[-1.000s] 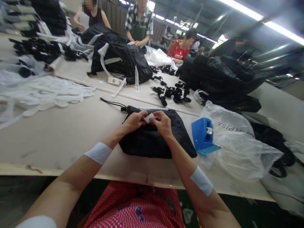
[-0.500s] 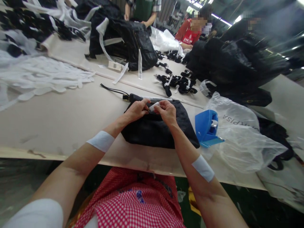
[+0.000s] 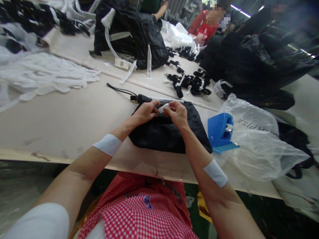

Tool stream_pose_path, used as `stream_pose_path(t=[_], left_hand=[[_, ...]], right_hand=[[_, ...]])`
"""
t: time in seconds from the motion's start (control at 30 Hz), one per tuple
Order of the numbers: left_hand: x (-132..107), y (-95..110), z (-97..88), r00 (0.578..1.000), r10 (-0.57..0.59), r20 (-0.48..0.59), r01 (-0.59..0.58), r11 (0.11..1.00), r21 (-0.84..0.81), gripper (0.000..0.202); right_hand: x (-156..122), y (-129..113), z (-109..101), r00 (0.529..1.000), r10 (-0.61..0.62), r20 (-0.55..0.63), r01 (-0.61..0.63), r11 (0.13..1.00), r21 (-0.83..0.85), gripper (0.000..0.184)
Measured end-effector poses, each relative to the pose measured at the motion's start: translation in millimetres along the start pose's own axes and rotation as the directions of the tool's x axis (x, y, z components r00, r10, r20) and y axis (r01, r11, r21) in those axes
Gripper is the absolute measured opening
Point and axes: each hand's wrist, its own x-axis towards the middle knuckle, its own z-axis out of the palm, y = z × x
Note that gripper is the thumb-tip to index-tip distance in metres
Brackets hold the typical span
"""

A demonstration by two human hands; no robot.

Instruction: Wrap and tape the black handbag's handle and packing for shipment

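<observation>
A black bag lies flat on the beige table in front of me. My left hand and my right hand rest on its far edge, fingers pinched together. Between them they hold a small white piece of paper or tape at the bag's top edge. A black cord with a metal end trails off to the left from the bag's top.
A blue tape dispenser stands just right of the bag, beside a clear plastic bag. White strips lie at left, black straps and black bags farther back. Other people work at the far side.
The view has tilted downward. Both hands stay pinched on the white piece at the bag's top edge, working it slightly lower against the bag.
</observation>
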Motion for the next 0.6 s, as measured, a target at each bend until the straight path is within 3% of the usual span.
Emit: stream_pose_path(t=[0.27, 0.5, 0.6], left_hand=[[0, 1, -0.2, 1.0, -0.014, 0.014, 0.014, 1.0, -0.02, 0.045], [-5, -6, 0.0, 1.0, 0.024, 0.002, -0.024, 0.999, -0.022, 0.051], [-10, -7, -0.3, 0.999, 0.039, -0.032, -0.04, 0.999, -0.025, 0.053]], right_hand=[[-5, -3, 2, 0.999, -0.028, 0.02, 0.028, 1.0, -0.008, 0.027], [-6, -7, 3, 0.982, -0.144, 0.124, 0.173, 0.948, -0.267, 0.022], [-7, -8, 7, 0.973, -0.135, 0.188, 0.188, 0.934, -0.304, 0.025]])
